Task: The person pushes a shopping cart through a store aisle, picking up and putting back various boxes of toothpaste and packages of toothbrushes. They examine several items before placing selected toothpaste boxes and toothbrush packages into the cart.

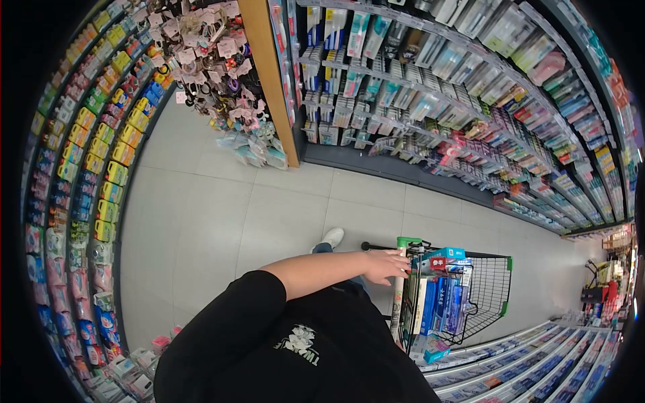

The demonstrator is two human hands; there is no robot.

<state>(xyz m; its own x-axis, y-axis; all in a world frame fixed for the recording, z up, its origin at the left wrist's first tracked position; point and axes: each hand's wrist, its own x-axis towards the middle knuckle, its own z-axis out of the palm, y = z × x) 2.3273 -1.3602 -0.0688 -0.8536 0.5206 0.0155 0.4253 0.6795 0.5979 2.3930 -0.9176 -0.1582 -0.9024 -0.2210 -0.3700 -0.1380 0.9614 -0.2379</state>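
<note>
My left hand (388, 266) rests on the push bar (397, 302) of a shopping cart, its fingers stretched out over the bar rather than wrapped round it. Only a sliver of my right hand (400, 346) shows at the bar's lower end, mostly hidden behind my black shirt. Just beyond the bar, the black wire cart (489, 289) with green corners holds several boxed goods. Among them are blue boxes (440, 305), a red box (438, 263) and a teal box (449, 253). Another teal box (437, 354) lies near the cart's lower side.
Toothbrush-like packs fill the tall shelves (416, 101) across the aisle. Hair ties hang on a rack (215, 60) beside a wooden post (272, 87). Yellow packs line the curved shelves (107, 181) at left. Low shelving (517, 359) runs close along the cart. Grey tiles (222, 221) form the floor.
</note>
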